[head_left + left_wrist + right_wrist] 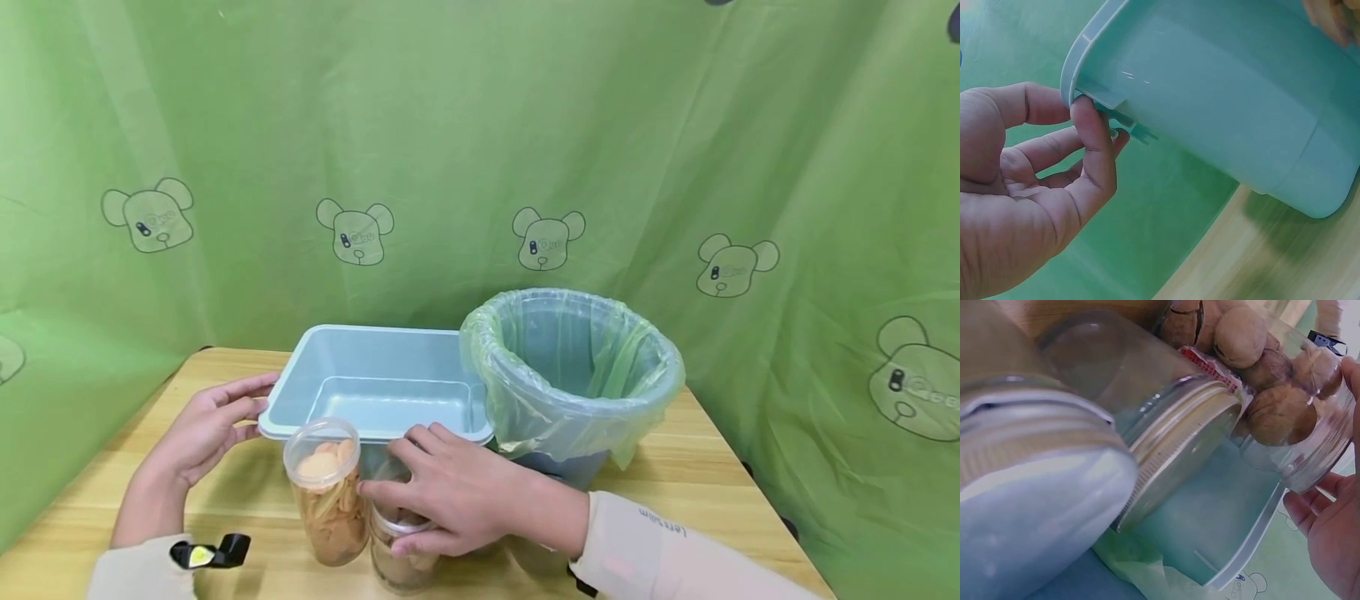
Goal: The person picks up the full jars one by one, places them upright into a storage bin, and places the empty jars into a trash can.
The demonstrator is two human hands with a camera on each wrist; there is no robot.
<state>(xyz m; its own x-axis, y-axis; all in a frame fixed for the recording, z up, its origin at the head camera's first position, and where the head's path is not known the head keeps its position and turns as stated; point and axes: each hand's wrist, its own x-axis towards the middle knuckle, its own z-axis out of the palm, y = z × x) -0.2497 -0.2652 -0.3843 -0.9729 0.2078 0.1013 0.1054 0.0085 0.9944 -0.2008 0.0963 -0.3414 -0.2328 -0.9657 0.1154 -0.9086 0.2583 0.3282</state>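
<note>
My left hand [206,425] pinches the left rim of a light-blue plastic box [397,354], with the thumb and fingers on either side of that rim in the left wrist view. My right hand [465,492] holds a clear jar of walnuts [1282,415] by its mouth, fingers and thumb around it. Just left of it stands an uncovered clear jar of pale orange-tan pieces [326,500]. Two jars with metal lids, a silver-lidded jar [1047,506] and a gold-lidded jar [1182,462], are close beside the walnuts in the right wrist view.
A blue bin [592,358] lined with a pale green bag stands right of the box, close against it. Everything sits on a wooden table [697,500]. A green curtain [450,167] with bear-face prints hangs behind and around the table.
</note>
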